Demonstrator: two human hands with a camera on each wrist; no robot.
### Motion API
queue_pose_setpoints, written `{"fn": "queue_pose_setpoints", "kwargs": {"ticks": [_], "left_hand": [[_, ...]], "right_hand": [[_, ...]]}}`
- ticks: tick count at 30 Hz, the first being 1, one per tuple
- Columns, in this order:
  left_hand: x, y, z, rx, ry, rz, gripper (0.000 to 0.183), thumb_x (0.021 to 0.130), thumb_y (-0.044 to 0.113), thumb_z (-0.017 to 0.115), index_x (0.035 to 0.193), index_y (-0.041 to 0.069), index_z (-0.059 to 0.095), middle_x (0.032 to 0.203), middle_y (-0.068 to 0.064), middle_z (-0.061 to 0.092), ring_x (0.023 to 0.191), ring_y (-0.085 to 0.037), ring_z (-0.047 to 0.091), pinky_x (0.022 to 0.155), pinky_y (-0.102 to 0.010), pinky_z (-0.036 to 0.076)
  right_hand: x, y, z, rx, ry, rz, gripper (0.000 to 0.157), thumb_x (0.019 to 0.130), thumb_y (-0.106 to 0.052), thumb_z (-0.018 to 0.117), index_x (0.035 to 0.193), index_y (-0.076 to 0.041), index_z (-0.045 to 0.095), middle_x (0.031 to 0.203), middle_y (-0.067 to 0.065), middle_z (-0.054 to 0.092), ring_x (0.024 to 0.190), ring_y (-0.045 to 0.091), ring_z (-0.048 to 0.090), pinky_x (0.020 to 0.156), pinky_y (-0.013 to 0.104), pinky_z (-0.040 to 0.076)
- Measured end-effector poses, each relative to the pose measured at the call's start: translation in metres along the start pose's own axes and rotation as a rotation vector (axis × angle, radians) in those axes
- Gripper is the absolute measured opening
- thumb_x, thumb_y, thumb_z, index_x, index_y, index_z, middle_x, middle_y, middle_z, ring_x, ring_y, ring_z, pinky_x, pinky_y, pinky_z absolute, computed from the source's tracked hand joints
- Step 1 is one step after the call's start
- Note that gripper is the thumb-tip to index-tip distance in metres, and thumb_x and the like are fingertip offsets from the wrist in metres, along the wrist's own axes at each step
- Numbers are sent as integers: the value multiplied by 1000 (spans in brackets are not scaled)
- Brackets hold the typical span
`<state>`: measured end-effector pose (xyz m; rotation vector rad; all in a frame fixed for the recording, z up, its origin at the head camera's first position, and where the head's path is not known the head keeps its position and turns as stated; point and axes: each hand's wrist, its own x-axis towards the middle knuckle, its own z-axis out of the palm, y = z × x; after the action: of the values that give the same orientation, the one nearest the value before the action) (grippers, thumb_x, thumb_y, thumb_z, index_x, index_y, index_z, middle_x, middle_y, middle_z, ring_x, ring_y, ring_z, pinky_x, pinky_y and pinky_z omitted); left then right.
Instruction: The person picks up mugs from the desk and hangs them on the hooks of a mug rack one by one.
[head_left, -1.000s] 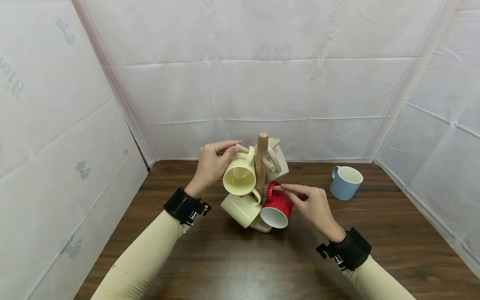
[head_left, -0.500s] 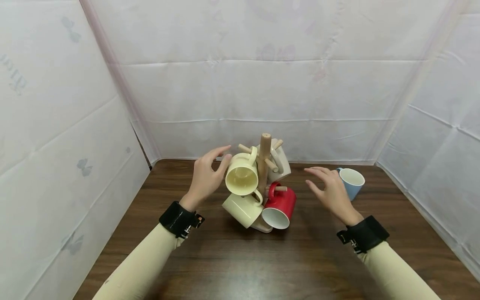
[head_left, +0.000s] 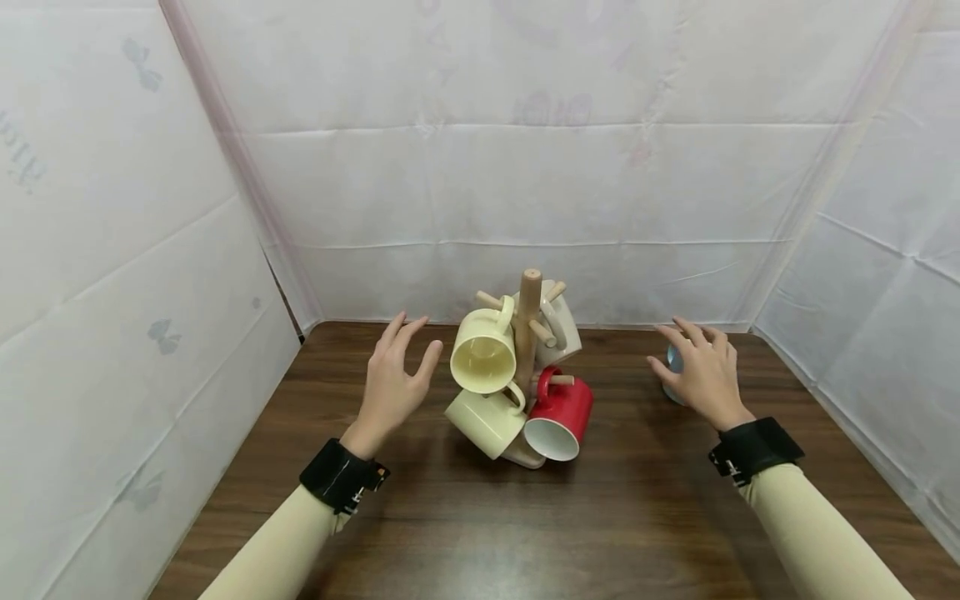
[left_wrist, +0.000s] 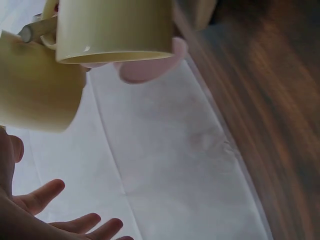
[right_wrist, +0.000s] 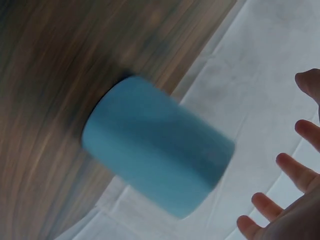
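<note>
A wooden mug tree (head_left: 529, 321) stands mid-table with mugs hanging from its pegs. An upper pale yellow mug (head_left: 483, 358) hangs at left, above a lower pale yellow mug (head_left: 486, 422). The red mug (head_left: 566, 412) is at lower right, and a white mug (head_left: 568, 325) hangs behind the post. My left hand (head_left: 392, 383) hovers left of the tree, fingers spread and holding nothing. Far to the right, my right hand (head_left: 703, 375) is over the blue mug (right_wrist: 157, 145), fingers apart from it in the right wrist view. In the head view that hand hides most of the blue mug.
The dark wooden table (head_left: 480, 533) reaches back to a white sheet wall (head_left: 480, 183), with more white sheeting at left and right. A short upper peg (head_left: 543, 333) points forward from the post with no mug on it.
My left hand has let go beside the upper yellow mug and drawn back left. My right hand has left the peg by the red mug and moved right, over the blue mug.
</note>
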<state>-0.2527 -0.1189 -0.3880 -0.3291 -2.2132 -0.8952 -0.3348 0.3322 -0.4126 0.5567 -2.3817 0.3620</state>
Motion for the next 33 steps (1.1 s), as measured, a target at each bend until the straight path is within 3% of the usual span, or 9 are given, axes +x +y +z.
{"fn": "queue_pose_setpoints", "kwargs": {"ticks": [5,14,24,33], "left_hand": [[-12,-10,0,65,-46,-41,50,91,46,52,135,22,47,147,-16,29,130,-36,28,94,-64,33],[-21,-22,1,123,-56,1,50,90,45,56,131,17,51,144,-20,32,129,-38,29,100,-62,25],[-26,-28,3,134,-37,29,48,87,44,59,125,14,56,138,-20,41,126,-37,33,100,-62,24],[-27,-31,2,127,-4,41,45,87,43,60,122,15,58,134,-16,46,124,-34,37,100,-56,28]], "right_hand": [[-6,13,1,-45,-88,72,58,79,-41,70,129,-16,53,138,23,38,113,53,31,82,68,28],[-15,34,0,-67,-245,208,67,82,-51,63,136,-16,44,138,32,28,111,63,26,78,76,26],[-19,42,1,-52,-280,216,71,84,-52,60,139,-12,40,131,38,31,101,68,30,68,76,34],[-17,41,-1,-49,-312,225,69,85,-49,61,140,-13,40,128,36,35,93,63,36,59,68,39]]}}
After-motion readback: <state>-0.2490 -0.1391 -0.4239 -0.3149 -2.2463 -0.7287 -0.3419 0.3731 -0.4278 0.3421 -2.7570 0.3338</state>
